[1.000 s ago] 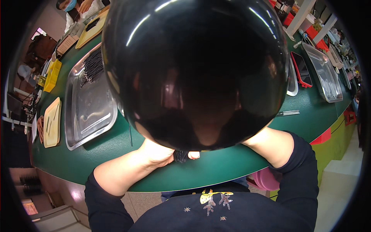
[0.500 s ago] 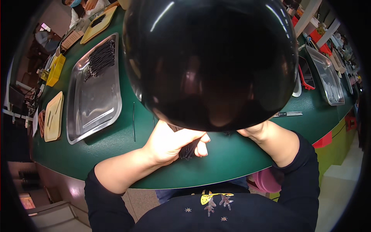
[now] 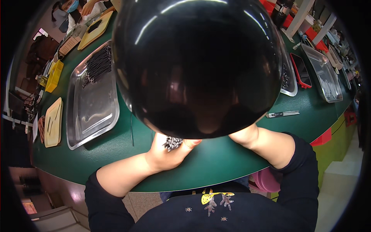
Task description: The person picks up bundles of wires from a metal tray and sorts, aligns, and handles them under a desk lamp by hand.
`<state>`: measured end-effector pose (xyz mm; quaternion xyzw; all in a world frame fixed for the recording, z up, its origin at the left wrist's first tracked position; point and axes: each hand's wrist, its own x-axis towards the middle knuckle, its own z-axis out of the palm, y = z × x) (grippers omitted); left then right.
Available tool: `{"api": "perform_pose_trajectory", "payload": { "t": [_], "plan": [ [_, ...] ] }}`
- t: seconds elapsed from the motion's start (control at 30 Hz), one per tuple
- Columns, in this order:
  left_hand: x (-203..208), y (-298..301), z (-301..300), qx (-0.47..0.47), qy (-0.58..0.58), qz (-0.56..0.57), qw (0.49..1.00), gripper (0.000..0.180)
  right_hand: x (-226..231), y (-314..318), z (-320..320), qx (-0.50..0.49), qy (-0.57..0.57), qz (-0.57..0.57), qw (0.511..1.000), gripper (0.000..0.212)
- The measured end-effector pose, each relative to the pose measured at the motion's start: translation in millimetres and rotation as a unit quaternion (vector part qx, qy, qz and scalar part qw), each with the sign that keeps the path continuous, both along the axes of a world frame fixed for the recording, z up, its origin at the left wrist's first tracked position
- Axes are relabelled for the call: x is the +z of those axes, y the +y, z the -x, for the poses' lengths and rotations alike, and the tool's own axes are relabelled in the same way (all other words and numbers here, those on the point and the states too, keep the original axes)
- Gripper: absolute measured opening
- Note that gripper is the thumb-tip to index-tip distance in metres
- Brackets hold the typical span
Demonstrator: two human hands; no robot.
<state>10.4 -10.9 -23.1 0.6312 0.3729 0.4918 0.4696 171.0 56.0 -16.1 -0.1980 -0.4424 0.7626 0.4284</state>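
My left hand (image 3: pixel 166 156) is closed around a bundle of thin black cables (image 3: pixel 172 144), whose silvery tips point up beside the thumb. Part of that hand lies under a large glossy black dome (image 3: pixel 201 73), which covers the middle of the view. To the right, my right hand (image 3: pixel 246 136) reaches under the same dome; its fingers are hidden, and whether it holds anything does not show. A single thin black cable (image 3: pixel 132 129) lies on the green table (image 3: pixel 201 170) left of my left hand.
On the left are a metal tray (image 3: pixel 92 112) partly filled with black cables, a pale yellow tray (image 3: pixel 57 131) and a yellow bin (image 3: pixel 55 76). A utility knife (image 3: pixel 284 114), red-edged phone (image 3: pixel 301 71) and metal trays lie right. Another person's hand (image 3: pixel 89 6) shows at far left.
My left hand has turned, bringing the silvery cable tips into view at its top; the dark strands below it no longer show. The dome sits slightly lower and further left in view.
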Motion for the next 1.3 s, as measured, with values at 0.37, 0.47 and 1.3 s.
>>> {"api": "perform_pose_trajectory", "payload": {
  "t": [0.37, 0.47, 1.3],
  "plan": [
    [6, 7, 5, -0.093, -0.092, 0.262, 0.956, 0.019, 12, 10, -9, 0.126, -0.066, -0.064, 0.988, 0.013],
    [6, 3, 0, -0.08, -0.179, 0.307, 0.931, 0.021, 2, 9, -8, 0.109, -0.096, -0.113, 0.983, 0.011],
    [6, -1, 6, -0.097, -0.286, 0.38, 0.874, 0.005, 27, 7, -8, 0.156, -0.088, -0.073, 0.981, 0.009]
  ]
}}
